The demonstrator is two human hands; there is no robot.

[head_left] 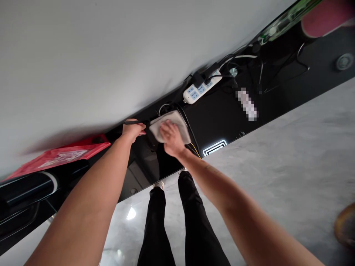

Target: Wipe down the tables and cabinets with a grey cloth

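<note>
A folded beige cloth [181, 125] lies over a dark object on the glossy black cabinet top [219, 118]. My right hand [172, 138] presses on the cloth from above, its fingers bent together and slightly blurred. Just to the left, my left hand [133, 131] is closed round a thin black bar-like piece [131, 122], which seems to join the dark object. Most of that object is hidden by the cloth and my hand. Black cables [181, 111] and a yellow cable [195, 150] run out beside the cloth.
Behind and to the right, a white power strip [194, 94] holds black plugs against the wall. A red bag [69, 153] and a black cylinder [30, 190] are on the left. A pink object [324, 18] stands far right, past loose cables. Grey floor borders the cabinet's front edge.
</note>
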